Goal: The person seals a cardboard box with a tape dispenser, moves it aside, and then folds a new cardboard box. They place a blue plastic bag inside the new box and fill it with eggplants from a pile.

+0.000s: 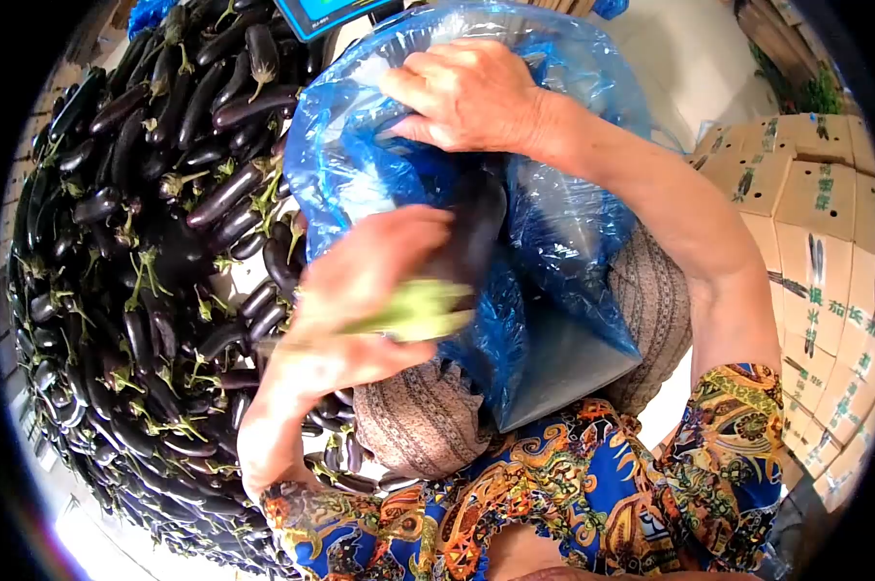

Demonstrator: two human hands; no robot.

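My left hand [369, 281], blurred by motion, is closed round the green stem end of a dark purple eggplant [476, 218]. The eggplant's far end points into the mouth of a blue plastic bag [563, 198]. Across the top of the bag reaches my right hand [471, 92], its fingers curled onto the thin film. The bag stands between my knees and lines something whose pale grey flat panel [578, 373] shows at the near side. Folds of film and my hands hide what lies deeper inside.
A large heap of loose eggplants [137, 329] fills the left side. Stacked printed cardboard boxes [815, 213] stand to the right. Beyond the bag is the corner of a blue-framed device [326, 12]. Green leaves [825, 92] show at the far right.
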